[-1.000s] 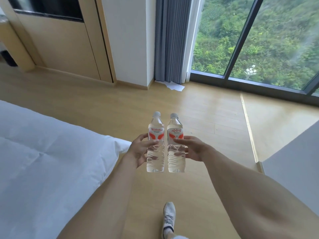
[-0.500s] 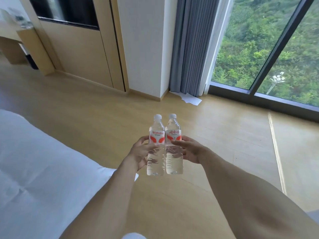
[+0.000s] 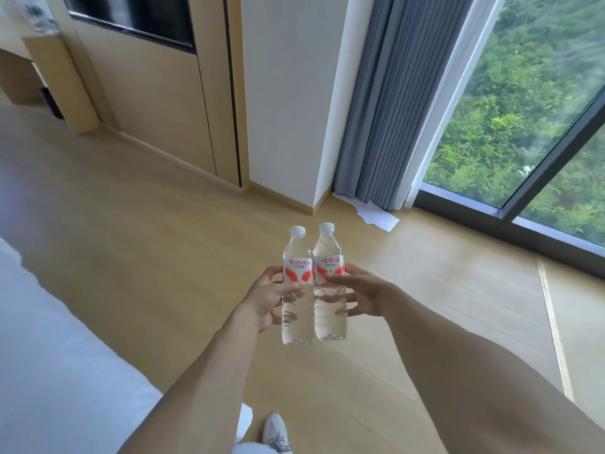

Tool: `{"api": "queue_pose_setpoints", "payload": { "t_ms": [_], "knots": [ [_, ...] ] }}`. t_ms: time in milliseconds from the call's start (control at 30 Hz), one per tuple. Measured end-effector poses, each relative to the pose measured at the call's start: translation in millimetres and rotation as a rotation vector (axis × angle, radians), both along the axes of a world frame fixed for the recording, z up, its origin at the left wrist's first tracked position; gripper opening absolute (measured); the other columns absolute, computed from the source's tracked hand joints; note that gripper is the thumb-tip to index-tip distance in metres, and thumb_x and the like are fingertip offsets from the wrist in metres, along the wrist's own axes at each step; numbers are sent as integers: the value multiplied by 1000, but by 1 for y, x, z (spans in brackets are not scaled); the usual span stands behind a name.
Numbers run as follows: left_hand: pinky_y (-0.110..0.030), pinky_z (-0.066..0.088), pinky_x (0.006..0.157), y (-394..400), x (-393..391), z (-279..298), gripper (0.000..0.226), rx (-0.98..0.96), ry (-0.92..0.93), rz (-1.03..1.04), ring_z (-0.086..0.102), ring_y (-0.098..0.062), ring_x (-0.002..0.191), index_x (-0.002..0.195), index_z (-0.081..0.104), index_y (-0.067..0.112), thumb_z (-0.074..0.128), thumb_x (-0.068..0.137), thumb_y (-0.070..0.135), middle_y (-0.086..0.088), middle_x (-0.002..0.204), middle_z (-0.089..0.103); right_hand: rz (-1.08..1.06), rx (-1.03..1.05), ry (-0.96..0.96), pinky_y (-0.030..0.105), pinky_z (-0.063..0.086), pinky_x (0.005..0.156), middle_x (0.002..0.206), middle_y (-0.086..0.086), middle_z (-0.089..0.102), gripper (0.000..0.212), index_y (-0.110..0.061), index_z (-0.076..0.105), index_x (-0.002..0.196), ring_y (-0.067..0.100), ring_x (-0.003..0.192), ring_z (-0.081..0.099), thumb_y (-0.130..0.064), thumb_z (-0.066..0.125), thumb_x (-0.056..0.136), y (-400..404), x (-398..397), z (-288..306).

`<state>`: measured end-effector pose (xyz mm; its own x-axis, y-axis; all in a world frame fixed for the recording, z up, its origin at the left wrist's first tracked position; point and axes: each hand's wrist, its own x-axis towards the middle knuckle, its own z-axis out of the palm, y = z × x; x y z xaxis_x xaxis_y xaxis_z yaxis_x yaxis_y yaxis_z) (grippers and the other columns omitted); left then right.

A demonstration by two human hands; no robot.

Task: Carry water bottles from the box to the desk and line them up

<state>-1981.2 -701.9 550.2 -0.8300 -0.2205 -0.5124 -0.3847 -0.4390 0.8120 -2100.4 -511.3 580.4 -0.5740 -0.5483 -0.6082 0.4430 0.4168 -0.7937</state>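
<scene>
Two clear water bottles with white caps and red-and-white labels are held upright side by side in front of me, above the wooden floor. My left hand (image 3: 262, 298) grips the left bottle (image 3: 296, 309) around its middle. My right hand (image 3: 363, 294) grips the right bottle (image 3: 329, 306) the same way, thumb across the label. The bottles touch each other. A wooden desk (image 3: 23, 44) shows at the far upper left, partly cut off. No box is in view.
A bed with white bedding (image 3: 49, 371) fills the lower left. Ahead stand a wooden wall panel with a dark screen (image 3: 137, 24), a white pillar (image 3: 288, 93), a grey curtain (image 3: 386, 103) and a floor-to-ceiling window (image 3: 523, 109). White paper (image 3: 376, 216) lies by the curtain. My shoe (image 3: 276, 432) is below.
The view has swung left and moved forward: the pillar and wall panel are nearer, the window has slid right. Both hands still hold the bottles together in the same way.
</scene>
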Motion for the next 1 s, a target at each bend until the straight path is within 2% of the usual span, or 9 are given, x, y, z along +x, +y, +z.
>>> {"api": "queue_pose_setpoints", "payload": {
  "t_ms": [100, 267, 533, 733, 867, 1000],
  "knots": [
    [-64, 52, 84, -47, -42, 9, 54, 4, 12, 36, 62, -31, 100, 122, 58, 22, 84, 77, 10, -16, 106, 71, 37, -7, 10, 60, 46, 102, 121, 5, 71, 52, -26, 59, 127, 29, 106, 71, -22, 81, 81, -52, -51, 9],
    [-73, 49, 87, -126, -89, 20, 51, -43, -5, 105, 62, -34, 111, 118, 58, 25, 84, 77, 8, -20, 117, 69, 127, -28, 14, 60, 46, 102, 123, 9, 69, 56, -23, 58, 129, 32, 111, 68, -17, 82, 80, -140, -110, 18],
    [-75, 49, 85, -246, -132, 13, 56, -70, -44, 285, 65, -30, 102, 122, 56, 24, 84, 77, 7, -16, 112, 72, 290, -24, -16, 57, 49, 100, 122, 7, 70, 51, -23, 61, 127, 29, 108, 70, -20, 82, 80, -287, -183, 2],
    [-71, 53, 83, -350, -163, -6, 54, -67, -81, 450, 68, -29, 105, 122, 60, 24, 87, 77, 12, -15, 113, 73, 458, -22, -65, 56, 51, 98, 122, 5, 70, 44, -25, 64, 123, 28, 107, 71, -21, 81, 82, -423, -240, -26],
    [-74, 49, 85, -424, -191, 0, 51, -53, -93, 576, 68, -26, 95, 125, 59, 18, 82, 81, 7, -11, 110, 71, 570, -24, -113, 53, 53, 94, 125, 3, 69, 43, -26, 64, 123, 30, 111, 69, -19, 78, 84, -521, -279, -33],
    [-73, 50, 84, -498, -212, 8, 50, -54, -72, 678, 68, -28, 99, 124, 59, 21, 82, 81, 7, -13, 113, 71, 659, -33, -128, 52, 52, 94, 124, 0, 70, 43, -27, 65, 121, 28, 110, 70, -19, 81, 82, -616, -309, -25]
  ]
}}
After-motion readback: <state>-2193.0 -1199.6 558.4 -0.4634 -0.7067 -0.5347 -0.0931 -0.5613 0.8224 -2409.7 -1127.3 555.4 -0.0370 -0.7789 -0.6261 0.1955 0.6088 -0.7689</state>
